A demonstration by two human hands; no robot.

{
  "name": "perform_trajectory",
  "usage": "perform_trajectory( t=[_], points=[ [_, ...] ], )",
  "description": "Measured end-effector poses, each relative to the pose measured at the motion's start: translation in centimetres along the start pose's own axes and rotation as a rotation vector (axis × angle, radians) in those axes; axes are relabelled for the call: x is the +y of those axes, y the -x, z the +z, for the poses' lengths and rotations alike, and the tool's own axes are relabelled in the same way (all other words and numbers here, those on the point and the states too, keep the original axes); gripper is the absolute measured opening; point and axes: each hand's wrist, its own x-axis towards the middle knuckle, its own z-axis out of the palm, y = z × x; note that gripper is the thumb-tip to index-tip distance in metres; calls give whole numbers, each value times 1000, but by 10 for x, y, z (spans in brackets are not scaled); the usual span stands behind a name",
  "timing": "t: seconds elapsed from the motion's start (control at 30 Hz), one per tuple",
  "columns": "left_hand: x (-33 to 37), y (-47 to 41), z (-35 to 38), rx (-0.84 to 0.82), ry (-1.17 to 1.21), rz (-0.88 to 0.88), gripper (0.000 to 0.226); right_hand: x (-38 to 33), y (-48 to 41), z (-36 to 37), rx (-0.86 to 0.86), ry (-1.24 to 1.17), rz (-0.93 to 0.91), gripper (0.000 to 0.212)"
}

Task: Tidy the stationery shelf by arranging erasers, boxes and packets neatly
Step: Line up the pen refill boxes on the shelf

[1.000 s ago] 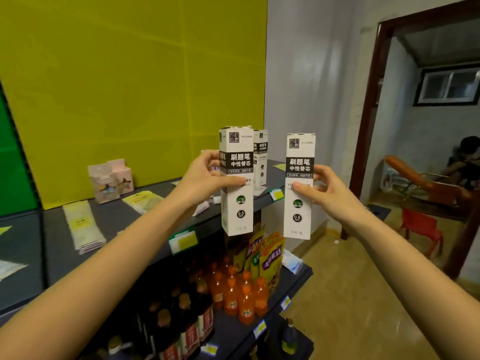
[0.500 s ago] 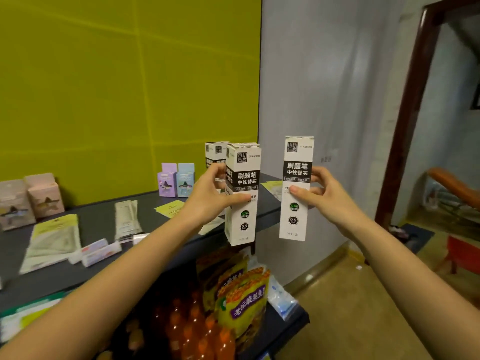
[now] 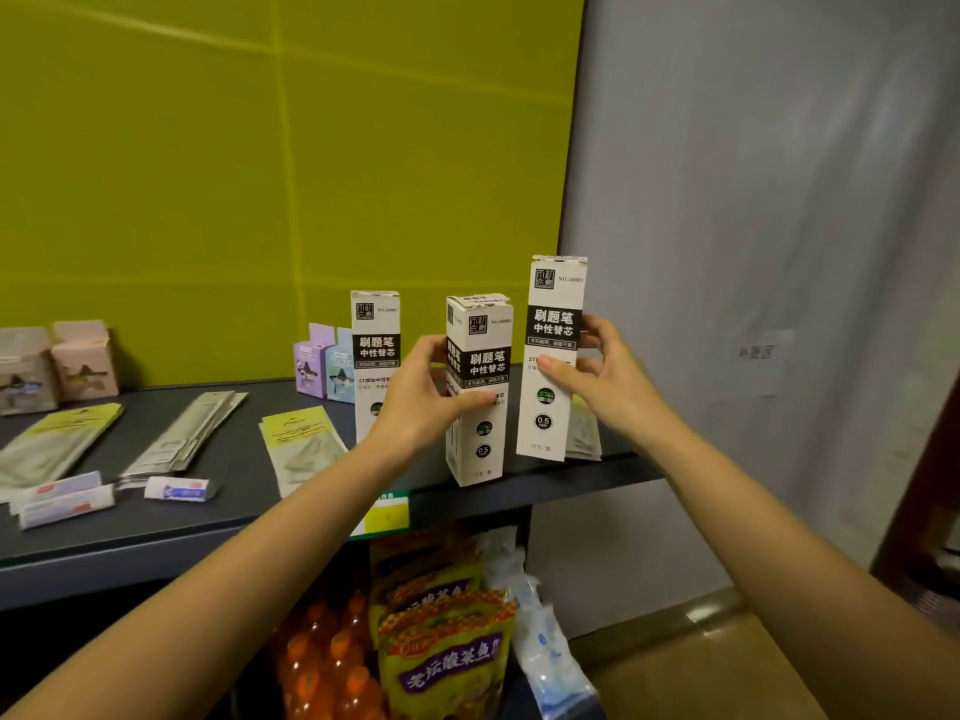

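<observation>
Three tall white refill boxes are seen at the right end of the dark shelf (image 3: pixel 234 517). The middle box (image 3: pixel 485 330) is gripped upright by the left hand (image 3: pixel 415 402), thumb on the front and fingers curled behind; whether its base touches the shelf edge cannot be told. The right box (image 3: pixel 556 298) is held upright and higher by the right hand (image 3: pixel 608 387), also clamped between thumb and fingers, above some flat packets (image 3: pixel 584 433). The third box (image 3: pixel 375 330) stands alone on the shelf, just behind the left hand. Beside it two small boxes are placed, one lilac (image 3: pixel 310 363) and one blue (image 3: pixel 340 374). Two pinkish boxes (image 3: pixel 83 358) stand far left. Three small erasers (image 3: pixel 179 488) lie near the front edge.
</observation>
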Motion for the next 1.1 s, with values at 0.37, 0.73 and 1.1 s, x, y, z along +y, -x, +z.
perform_trajectory(
  t=[0.37, 0.73, 1.1],
  points=[
    [-28, -48, 20, 70, -94, -29, 64, 40, -76, 28, -43, 37, -46, 68],
    [-43, -54, 23, 143, -135, -33, 69, 76, -94, 44, -181, 2, -13, 71],
    [-38, -37, 21, 131, -176, -74, 70, 83, -94, 33, -350, 41, 13, 64]
  ],
)
